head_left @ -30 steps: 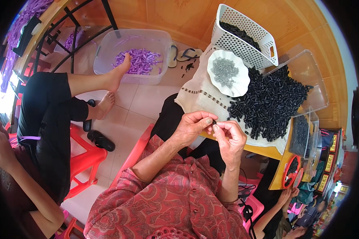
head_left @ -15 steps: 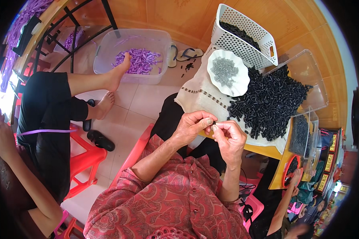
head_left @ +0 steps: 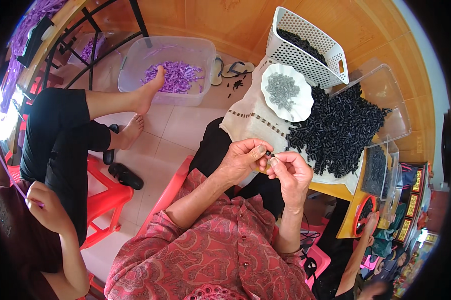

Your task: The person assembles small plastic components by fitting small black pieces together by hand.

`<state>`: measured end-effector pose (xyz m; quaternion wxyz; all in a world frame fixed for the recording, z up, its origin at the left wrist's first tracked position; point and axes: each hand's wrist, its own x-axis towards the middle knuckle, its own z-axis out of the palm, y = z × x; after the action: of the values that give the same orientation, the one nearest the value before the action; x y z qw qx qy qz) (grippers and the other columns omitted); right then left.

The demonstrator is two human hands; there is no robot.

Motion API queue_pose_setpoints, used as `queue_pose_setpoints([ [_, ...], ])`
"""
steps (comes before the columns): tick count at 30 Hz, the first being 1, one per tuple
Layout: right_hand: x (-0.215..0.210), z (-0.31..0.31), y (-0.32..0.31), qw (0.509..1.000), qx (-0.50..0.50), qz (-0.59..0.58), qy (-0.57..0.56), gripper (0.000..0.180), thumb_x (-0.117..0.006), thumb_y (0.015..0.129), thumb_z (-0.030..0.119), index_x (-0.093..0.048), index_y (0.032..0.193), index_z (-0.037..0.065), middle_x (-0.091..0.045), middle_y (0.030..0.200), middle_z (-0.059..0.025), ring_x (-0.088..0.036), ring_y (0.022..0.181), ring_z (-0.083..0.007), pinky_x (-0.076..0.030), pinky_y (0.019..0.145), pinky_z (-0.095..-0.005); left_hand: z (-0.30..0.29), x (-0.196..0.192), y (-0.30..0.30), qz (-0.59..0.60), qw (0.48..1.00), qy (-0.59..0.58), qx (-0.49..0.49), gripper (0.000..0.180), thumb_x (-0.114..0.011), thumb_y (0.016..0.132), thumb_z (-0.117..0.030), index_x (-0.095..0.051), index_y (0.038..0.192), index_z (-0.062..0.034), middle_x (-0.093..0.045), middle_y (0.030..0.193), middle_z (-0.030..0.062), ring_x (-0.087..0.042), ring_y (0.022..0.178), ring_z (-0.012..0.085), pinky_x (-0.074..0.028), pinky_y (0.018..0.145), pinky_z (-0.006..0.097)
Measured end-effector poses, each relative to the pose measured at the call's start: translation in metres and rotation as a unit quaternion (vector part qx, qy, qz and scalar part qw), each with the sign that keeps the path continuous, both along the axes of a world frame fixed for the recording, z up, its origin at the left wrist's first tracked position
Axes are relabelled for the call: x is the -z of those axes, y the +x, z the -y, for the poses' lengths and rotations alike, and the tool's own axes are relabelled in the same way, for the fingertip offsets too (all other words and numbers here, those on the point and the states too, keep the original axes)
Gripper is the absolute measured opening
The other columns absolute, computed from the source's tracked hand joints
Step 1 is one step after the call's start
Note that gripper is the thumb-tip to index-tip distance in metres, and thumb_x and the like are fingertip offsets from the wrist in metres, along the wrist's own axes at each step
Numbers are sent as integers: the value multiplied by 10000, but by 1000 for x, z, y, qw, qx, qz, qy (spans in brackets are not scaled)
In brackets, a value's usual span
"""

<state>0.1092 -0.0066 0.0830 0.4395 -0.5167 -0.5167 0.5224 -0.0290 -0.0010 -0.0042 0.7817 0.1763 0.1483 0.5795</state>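
1. Both hands meet at the near edge of the tabletop, yellow and wooden (head_left: 349,220), raised in front of the red patterned shirt (head_left: 200,240).
2. Left hand (head_left: 245,159): thumb and forefinger closed in a pinch on a small, dark, short cylindrical piece (head_left: 268,153); other fingers curled beneath.
3. Right hand (head_left: 291,175): thumb and forefinger drawn together right at that piece; too small to tell whether they grip its end or something else.
4. Beyond the hands: cream cloth with a dark dashed band (head_left: 239,128), bearing a large loose heap of short black cylinders (head_left: 335,132).
5. Left of the heap, a white scalloped dish (head_left: 306,104) holding small clear-grey pieces (head_left: 282,91).
6. Behind the dish, a white perforated plastic basket (head_left: 305,61) with black pieces inside.
7. On the floor, far left: clear plastic tub (head_left: 133,75) with purple strips (head_left: 173,75).
8. Left edge: a co-worker's hand (head_left: 45,206) pinching a thin purple strand.
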Motion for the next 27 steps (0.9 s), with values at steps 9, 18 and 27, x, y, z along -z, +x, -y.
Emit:
queue_pose_setpoints([
  [9, 1, 1, -3, 999, -10, 14, 43, 27, -632, 885, -27, -619, 909, -23, -636, 812, -47, -607, 669, -84, -513, 610, -214, 0, -4, -2, 24, 1000, 14, 3, 198, -555, 991, -118, -637, 1093, 31, -633, 860, 49, -590, 740, 98, -529, 713, 266],
  [18, 5, 1, -6, 996, -7, 6, 86, 64, -647, 872, -53, -620, 925, -31, -630, 825, -46, -605, 675, -84, -521, 622, -217, 1, -9, -4, -20, 1000, 1, -14, 196, -560, 990, -118, -646, 1087, 29, -633, 842, 44, -589, 735, 96, -518, 709, 248],
  [27, 6, 0, 0, 998, -21, 7, 63, 112, -660, 854, -87, -626, 950, -39, -663, 855, -69, -650, 724, -101, -555, 647, -229, 0, -7, -3, -47, 999, 8, -25, 191, -559, 990, -115, -652, 1085, 22, -639, 840, 37, -593, 736, 87, -518, 708, 239],
])
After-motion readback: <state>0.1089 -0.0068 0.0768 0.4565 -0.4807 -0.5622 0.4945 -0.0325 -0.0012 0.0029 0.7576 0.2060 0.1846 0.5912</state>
